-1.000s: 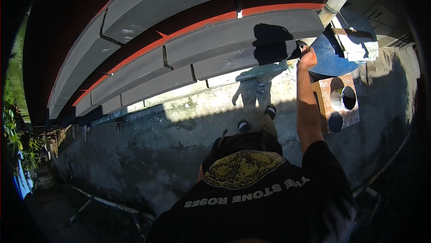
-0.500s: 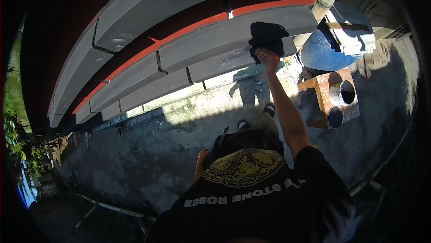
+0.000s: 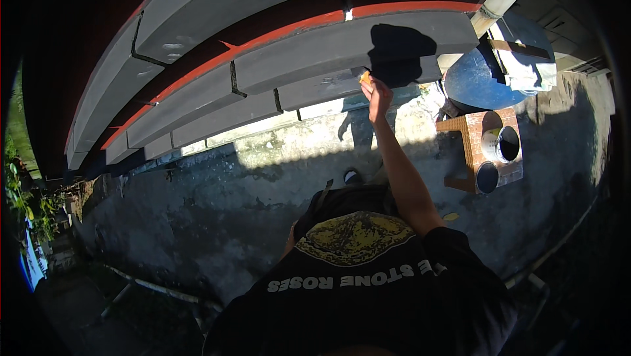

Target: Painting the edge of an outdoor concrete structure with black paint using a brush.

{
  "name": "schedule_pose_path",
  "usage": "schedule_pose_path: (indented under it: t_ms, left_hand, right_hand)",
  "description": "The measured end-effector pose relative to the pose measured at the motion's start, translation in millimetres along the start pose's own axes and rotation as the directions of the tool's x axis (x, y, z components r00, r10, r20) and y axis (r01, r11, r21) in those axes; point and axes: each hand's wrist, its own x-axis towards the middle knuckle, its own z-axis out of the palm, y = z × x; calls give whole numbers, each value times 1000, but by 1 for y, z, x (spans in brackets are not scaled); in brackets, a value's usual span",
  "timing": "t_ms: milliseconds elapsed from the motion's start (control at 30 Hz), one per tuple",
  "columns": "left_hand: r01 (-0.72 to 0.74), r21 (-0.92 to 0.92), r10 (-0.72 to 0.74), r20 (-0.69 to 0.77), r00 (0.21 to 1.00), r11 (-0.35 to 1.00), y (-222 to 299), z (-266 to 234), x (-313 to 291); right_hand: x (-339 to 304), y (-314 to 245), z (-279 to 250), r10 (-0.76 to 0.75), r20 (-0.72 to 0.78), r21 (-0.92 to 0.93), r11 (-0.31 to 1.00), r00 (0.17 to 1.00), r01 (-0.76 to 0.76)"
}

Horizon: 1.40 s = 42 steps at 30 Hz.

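My right hand (image 3: 378,98) is raised at arm's length and closed around a small paintbrush (image 3: 365,78) with a yellowish handle. The brush's dark end touches the lower grey ledge (image 3: 315,86) of a stepped wall. A dark shadow falls on the ledges just above and right of this hand. Of my left hand (image 3: 289,240) only an edge shows beside my waist; my black shirt hides its fingers.
At the right, a brown stool (image 3: 470,142) holds an open can (image 3: 505,143) with dark contents and a dark round lid or tub (image 3: 486,177). Behind it stands a blue drum (image 3: 470,80). Pale pipes run along the lower edge; plants (image 3: 29,201) grow at far left.
My right hand has moved left along the ledge with the paintbrush, out of the shadow into sunlight. My left hand shows less beside my waist. The view has shifted slightly.
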Motion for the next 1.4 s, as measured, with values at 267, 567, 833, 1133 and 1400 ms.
schedule_pose_path:
  t_ms: [267, 567, 833, 1133, 1400]
  left_hand:
    - [195, 225, -145, -219, 965, 955, 83, -3, 50]
    - [-6, 199, 18, -57, 998, 980, 41, 14, 56]
    - [22, 79, -20, -22, 1000, 997, 49, 45, 46]
    - [62, 68, -59, -42, 997, 996, 29, 12, 31]
    - [85, 142, -75, -78, 994, 986, 48, -69, 67]
  right_hand:
    - [-30, 4, 57, 204, 270, -291, 949, 941, -122]
    - [59, -129, -15, -97, 454, -772, 453, 886, 446]
    - [60, -127, -16, -355, 581, -798, -72, 732, 599]
    - [-17, -8, 53, -348, 844, -480, -156, 407, 863]
    - [-47, 32, 130, -162, 726, -603, 318, 669, 732]
